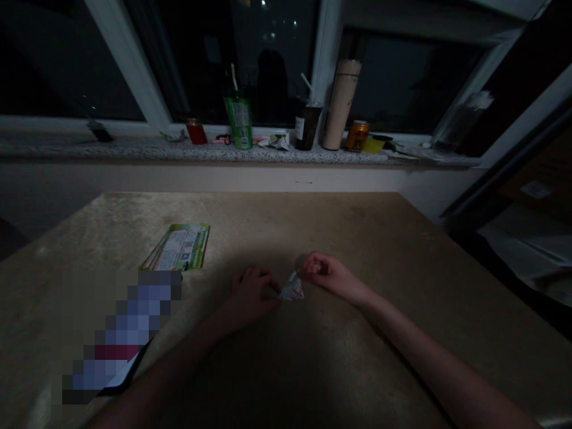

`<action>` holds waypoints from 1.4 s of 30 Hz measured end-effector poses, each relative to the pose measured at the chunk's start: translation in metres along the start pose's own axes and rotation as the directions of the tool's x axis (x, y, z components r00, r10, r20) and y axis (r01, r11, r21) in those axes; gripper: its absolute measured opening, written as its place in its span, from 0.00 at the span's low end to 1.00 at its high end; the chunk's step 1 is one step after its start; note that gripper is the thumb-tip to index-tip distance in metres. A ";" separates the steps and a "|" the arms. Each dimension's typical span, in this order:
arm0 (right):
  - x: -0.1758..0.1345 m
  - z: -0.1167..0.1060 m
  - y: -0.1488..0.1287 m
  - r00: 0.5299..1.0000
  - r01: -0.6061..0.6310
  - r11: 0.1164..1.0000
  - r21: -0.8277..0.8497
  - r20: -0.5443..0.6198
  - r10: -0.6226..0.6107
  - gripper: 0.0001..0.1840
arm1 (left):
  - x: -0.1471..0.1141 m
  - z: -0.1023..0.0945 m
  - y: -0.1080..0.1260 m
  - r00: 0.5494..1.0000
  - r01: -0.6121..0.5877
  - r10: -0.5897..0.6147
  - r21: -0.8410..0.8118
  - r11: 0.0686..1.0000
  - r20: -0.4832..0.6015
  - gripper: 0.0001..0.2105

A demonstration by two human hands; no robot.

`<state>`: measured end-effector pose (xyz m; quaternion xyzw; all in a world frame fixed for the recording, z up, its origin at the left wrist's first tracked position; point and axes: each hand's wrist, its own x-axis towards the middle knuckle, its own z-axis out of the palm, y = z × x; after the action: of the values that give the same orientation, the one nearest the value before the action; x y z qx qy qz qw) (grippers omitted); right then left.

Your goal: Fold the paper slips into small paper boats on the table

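Note:
A small, folded piece of printed paper (292, 289), pale with reddish marks, lies at the middle of the table between my hands. My left hand (255, 294) rests on the tabletop with its fingers bent, and thumb and fingertips grip the paper's left edge. At the paper's upper right corner, my right hand (328, 275) is closed in a pinch, its fingers curled. Dim light hides exactly what sits between those right fingertips.
Green printed packets (183, 247) lie fanned at the left of the table (379, 226), above a partly blurred phone (123, 339). On the windowsill (147, 152) stand a green can (240, 122), a dark cup (307, 126), a tall flask (342, 104) and an orange can (357, 136).

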<state>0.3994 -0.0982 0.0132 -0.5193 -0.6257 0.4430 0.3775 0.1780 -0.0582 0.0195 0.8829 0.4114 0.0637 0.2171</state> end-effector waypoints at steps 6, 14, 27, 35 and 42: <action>-0.011 0.013 0.003 0.990 0.044 0.850 -0.525 -0.092 -0.108 0.27 | 0.000 0.003 -0.002 0.999 0.005 -0.006 -0.006 1.000 -0.034 0.11; -0.010 0.023 0.003 0.990 0.084 0.831 -0.549 -0.048 -0.132 0.19 | -0.004 0.007 -0.002 0.993 -0.038 0.036 -0.012 0.999 -0.117 0.18; -0.012 0.023 0.004 0.957 0.287 0.762 -0.580 0.138 -0.256 0.16 | -0.004 0.012 -0.004 0.984 -0.100 0.091 -0.049 0.994 -0.153 0.17; -0.016 0.025 0.002 0.935 0.343 0.792 -0.505 0.100 -0.340 0.15 | -0.009 0.003 0.006 0.993 -0.108 0.077 -0.425 0.899 -0.091 0.18; -0.018 0.029 -0.006 0.926 0.364 0.770 -0.524 0.111 -0.362 0.15 | -0.011 0.007 0.006 0.996 -0.080 0.079 -0.682 0.727 -0.032 0.17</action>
<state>0.3740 -0.1213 0.0093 -0.4724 -0.8130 0.1702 0.2948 0.1776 -0.0722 0.0167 0.7584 0.3214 0.2197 0.5227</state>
